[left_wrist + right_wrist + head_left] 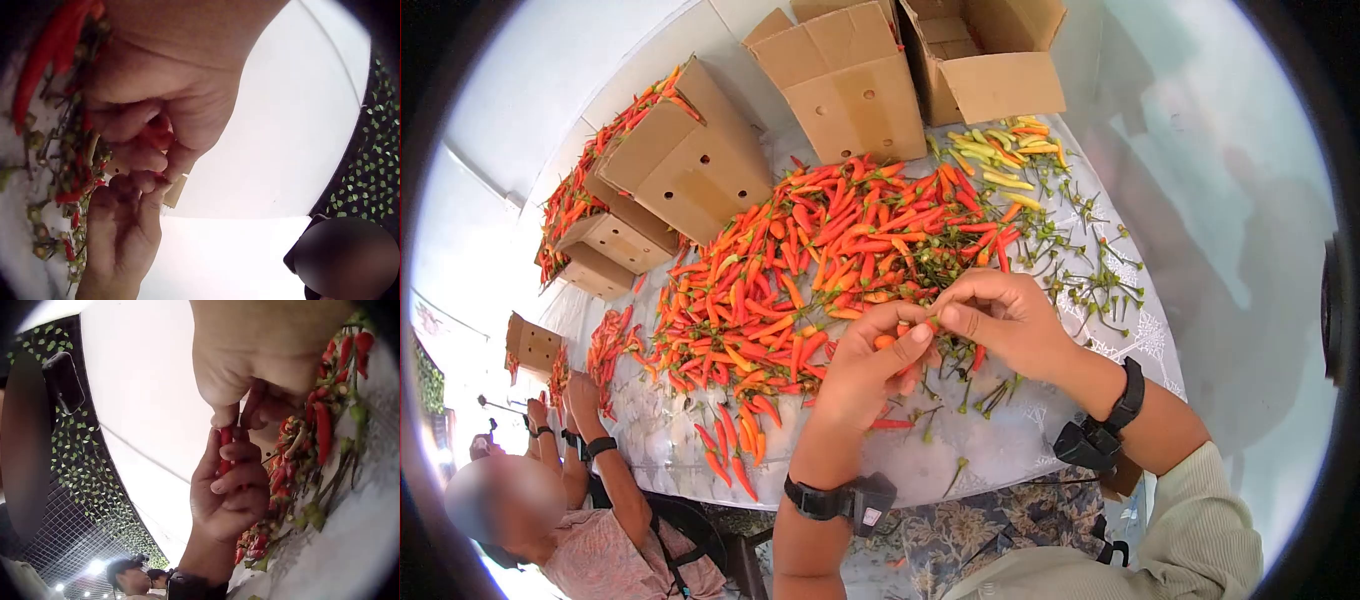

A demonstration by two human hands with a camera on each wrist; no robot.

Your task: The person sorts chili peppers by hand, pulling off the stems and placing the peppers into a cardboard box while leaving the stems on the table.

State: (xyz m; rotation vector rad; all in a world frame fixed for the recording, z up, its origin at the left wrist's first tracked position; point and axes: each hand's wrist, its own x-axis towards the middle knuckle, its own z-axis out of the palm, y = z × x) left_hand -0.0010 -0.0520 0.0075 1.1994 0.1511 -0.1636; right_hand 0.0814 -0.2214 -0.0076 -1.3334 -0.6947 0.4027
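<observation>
Your left hand [870, 360]: fingers curled round a red chili [226, 450], thumb laid along it. Your right hand [1012, 318]: thumb and forefinger pinching the chili's end, the two hands' fingertips nearly meeting. Black wrist straps [1128, 395], one to each arm.

The chili itself: slender, smooth, glossy, bright red in the right wrist view, partly covered by your fingers; a touch of green at the pinched end. Held above the near part of the table [1020, 440]. Red and orange show at more than one place in your left grip; whether one pepper or several, you cannot tell.

Table cover: pale, glossy, white-patterned at the right edge. Loose green stems [1111, 295], thin, with broad caps, scattered beyond and to the right of your right hand; more lie below it.

Main heap [800, 270]: pointed chilies, red to orange, piled beyond your left hand, green stems mixed in at its right side. Yellow and pale-green peppers [1022, 200], a small group at the far right.

Cardboard boxes [850, 90]: several, along the far side; those at left filled with red chilies. Another person [635, 565], seated or standing at left, hands at the table.
</observation>
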